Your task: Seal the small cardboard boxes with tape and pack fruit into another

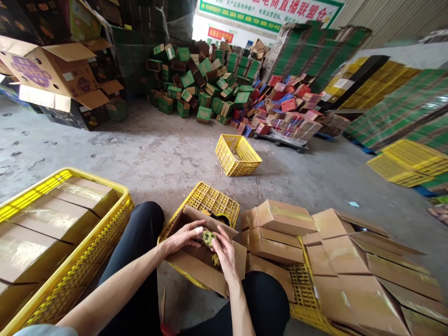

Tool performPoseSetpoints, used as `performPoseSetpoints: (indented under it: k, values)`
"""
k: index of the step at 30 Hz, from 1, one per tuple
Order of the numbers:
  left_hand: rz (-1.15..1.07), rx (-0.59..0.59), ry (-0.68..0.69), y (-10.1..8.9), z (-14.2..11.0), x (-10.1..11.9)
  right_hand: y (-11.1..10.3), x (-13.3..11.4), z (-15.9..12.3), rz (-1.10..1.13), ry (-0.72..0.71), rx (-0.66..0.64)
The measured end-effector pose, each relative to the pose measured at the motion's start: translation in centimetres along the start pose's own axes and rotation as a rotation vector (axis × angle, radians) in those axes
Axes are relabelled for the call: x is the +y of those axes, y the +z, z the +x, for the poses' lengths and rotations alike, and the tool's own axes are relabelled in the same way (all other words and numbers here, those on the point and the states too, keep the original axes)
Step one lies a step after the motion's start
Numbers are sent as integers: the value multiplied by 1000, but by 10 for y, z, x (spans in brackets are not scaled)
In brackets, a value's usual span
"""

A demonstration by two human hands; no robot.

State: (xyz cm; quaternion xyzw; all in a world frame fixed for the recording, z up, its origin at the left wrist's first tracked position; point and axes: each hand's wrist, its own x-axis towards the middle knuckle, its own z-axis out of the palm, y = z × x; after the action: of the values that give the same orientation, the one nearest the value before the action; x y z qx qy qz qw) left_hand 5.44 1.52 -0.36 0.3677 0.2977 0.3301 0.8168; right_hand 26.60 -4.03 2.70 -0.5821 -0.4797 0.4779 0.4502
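Note:
An open brown cardboard box (196,268) rests between my knees, over a yellow plastic crate (213,198). Both my hands reach into it. My left hand (184,235) curls its fingers on a small yellow-green and dark patterned item (207,239) inside the box. My right hand (226,254) closes on the same item from the right side. A second similar item shows below it in the box. Darker contents lie in the crate behind the box flap.
A big yellow crate (84,261) of taped cartons stands at my left. Sealed and open cartons (280,228) pile on a flat crate at my right. A small yellow basket (238,155) sits on the concrete floor ahead. Heaps of green and red boxes (217,84) lie beyond.

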Motion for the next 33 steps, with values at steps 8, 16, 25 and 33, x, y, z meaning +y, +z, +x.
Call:
performPoseSetpoints:
  k: [8, 16, 25, 33]
  values:
    - [-39, -99, 137, 1, 1, -2, 0, 12, 4, 129, 116, 56]
    - [19, -48, 124, 2, 5, -4, 3, 5, 4, 178, 165, 16]
    - [162, 52, 130, 2, 3, 1, 2, 4, -1, -52, 143, -26]
    - [164, 77, 89, 4, 3, 1, 3, -16, -5, -66, 39, -9]
